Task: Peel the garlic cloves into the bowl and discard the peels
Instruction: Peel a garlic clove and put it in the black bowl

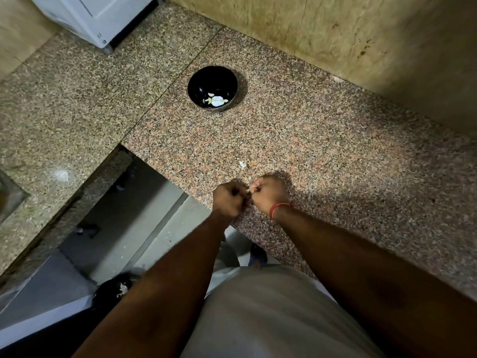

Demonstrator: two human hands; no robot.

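From the head view, both hands meet over the near edge of a speckled granite counter (322,140). The left hand (230,200) has its fingers curled inward, and the right hand (269,193), with a red band (277,209) at the wrist, is curled the same way; the two fists nearly touch, and between them a small pale clove (248,190) shows, pinched at the fingertips of both. How much skin is on it is too small to tell. Just beyond the hands, on the bare stone, lies a tiny white scrap of peel (242,164). Farther back and well apart from the hands stands a black bowl (212,73), upright, with a few pale cloves (216,100) lying together on its bottom toward the near side. Behind the bowl rises a tan stone wall (335,34), stained with dark marks at the right. A seam in the counter runs diagonally from the back wall down to the inner corner, where the counter turns left into a second, greyer stretch. At the top left stands a white appliance (95,19). Below the left forearm, down by the floor, sits a dark bin (111,295) with some pale bits in it. The person's light trousers fill the bottom middle.
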